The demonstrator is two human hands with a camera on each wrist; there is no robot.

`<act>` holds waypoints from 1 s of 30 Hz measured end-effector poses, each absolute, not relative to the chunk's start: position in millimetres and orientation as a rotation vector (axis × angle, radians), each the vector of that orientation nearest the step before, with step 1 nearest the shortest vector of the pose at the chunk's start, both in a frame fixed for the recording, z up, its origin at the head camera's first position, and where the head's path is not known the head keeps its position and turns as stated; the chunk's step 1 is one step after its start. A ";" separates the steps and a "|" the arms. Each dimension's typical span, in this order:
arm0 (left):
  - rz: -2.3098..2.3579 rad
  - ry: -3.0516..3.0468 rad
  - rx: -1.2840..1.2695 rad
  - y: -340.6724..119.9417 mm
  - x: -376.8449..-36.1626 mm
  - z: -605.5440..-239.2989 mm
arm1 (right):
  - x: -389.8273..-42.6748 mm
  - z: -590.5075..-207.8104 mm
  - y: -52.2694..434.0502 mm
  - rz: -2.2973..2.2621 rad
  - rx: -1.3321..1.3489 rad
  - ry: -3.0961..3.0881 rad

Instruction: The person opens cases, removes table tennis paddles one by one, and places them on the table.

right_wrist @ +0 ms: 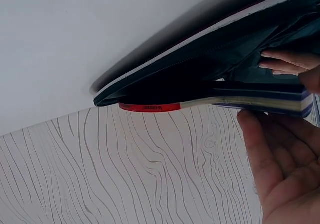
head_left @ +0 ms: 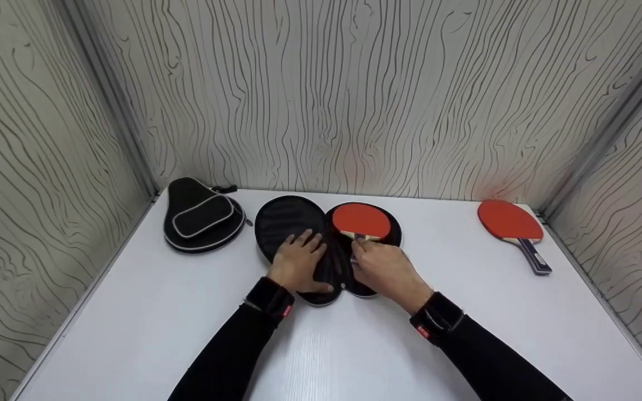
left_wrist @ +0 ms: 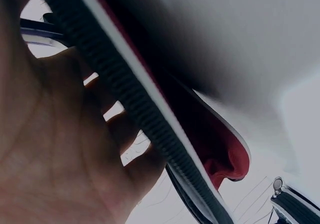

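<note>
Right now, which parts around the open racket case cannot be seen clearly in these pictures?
- Head view: the handle of the racket in the case is covered by the right hand.
- Head view: the narrow end of the open case is covered by the left hand.
- Head view: any print on the spare racket is too small.
- Left wrist view: the case edge is blurred and cut off.
- Right wrist view: the red label is unreadable.

Even, bright light from above, soft shadows
Head view sharp, its edges bowed; wrist views dim and blurred up close, with pale glare off the table (head_left: 354, 345)
</note>
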State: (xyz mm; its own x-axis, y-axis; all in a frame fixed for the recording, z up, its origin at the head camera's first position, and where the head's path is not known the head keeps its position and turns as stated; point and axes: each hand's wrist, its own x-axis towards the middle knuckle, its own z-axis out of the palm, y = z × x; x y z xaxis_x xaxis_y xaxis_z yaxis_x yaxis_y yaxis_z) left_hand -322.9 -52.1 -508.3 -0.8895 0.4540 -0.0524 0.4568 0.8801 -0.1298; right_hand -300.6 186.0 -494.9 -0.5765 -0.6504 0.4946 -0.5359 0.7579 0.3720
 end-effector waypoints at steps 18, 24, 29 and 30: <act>-0.030 3.020 0.786 -57.9 -348.3 -540.4 | -313.3 -486.3 195.0 -0.170 0.737 -2.276; -0.108 3.024 0.765 -55.5 -342.7 -532.2 | -317.8 -482.0 204.1 -0.071 0.714 -2.294; -0.078 3.025 0.780 -57.6 -348.2 -541.2 | -322.5 -478.6 212.4 -0.010 0.685 -2.272; -0.078 3.025 0.782 -57.9 -348.6 -541.9 | -323.4 -477.9 214.0 0.007 0.675 -2.268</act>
